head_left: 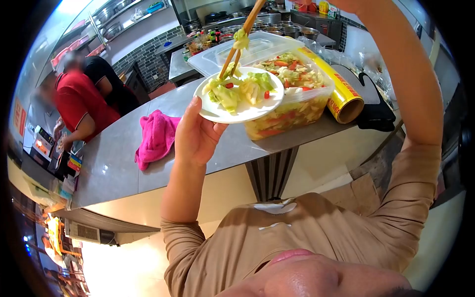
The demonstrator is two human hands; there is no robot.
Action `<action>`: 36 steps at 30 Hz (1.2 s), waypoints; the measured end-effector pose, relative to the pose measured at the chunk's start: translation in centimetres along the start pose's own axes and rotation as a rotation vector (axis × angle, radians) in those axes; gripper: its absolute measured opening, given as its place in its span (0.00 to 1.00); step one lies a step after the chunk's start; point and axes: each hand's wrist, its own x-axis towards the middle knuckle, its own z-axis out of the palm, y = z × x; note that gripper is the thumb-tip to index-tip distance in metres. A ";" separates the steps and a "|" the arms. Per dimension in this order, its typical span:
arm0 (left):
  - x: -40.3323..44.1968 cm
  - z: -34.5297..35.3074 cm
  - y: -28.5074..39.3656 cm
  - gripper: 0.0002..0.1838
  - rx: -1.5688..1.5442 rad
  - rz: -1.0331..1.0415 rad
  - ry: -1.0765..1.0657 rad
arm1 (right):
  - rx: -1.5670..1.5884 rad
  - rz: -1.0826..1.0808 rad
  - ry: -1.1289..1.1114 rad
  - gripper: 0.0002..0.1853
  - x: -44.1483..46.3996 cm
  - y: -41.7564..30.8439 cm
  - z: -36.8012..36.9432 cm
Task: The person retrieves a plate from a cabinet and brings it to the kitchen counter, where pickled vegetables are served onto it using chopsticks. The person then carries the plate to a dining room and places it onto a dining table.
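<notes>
So the left hand (198,132) has its grip closed on the plate (239,113) above the bench (111,161), veg on it, while the right hand (346,4), mostly cropped, looks closed round the chopsticks (251,19) pinching more cabbage (241,39).

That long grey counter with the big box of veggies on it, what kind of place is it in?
Probably a restaurant kitchen. The big plastic tub of cut vegetables, the many metal pans behind it and the group of bottles suggest cooking for lots of people.
</notes>
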 end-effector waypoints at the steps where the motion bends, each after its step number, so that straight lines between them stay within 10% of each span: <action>1: -0.1 0.0 -0.1 0.21 -0.001 0.005 0.012 | -0.014 0.005 0.023 0.13 0.0 -0.2 -0.1; 12: -1.7 -0.6 1.6 0.21 0.036 0.084 0.120 | 0.300 0.267 0.263 0.15 -4.3 7.8 -5.4; 23: -2.8 -0.7 2.4 0.18 -0.036 0.143 0.088 | 0.342 0.446 0.026 0.14 -7.3 13.3 -0.1; 27: -2.8 -0.8 2.5 0.18 -0.036 0.148 0.058 | -0.128 0.270 0.024 0.20 -6.6 13.9 0.3; 36: -3.1 -0.8 2.7 0.17 -0.059 0.135 0.057 | 0.153 0.290 -0.046 0.21 -6.7 14.7 0.5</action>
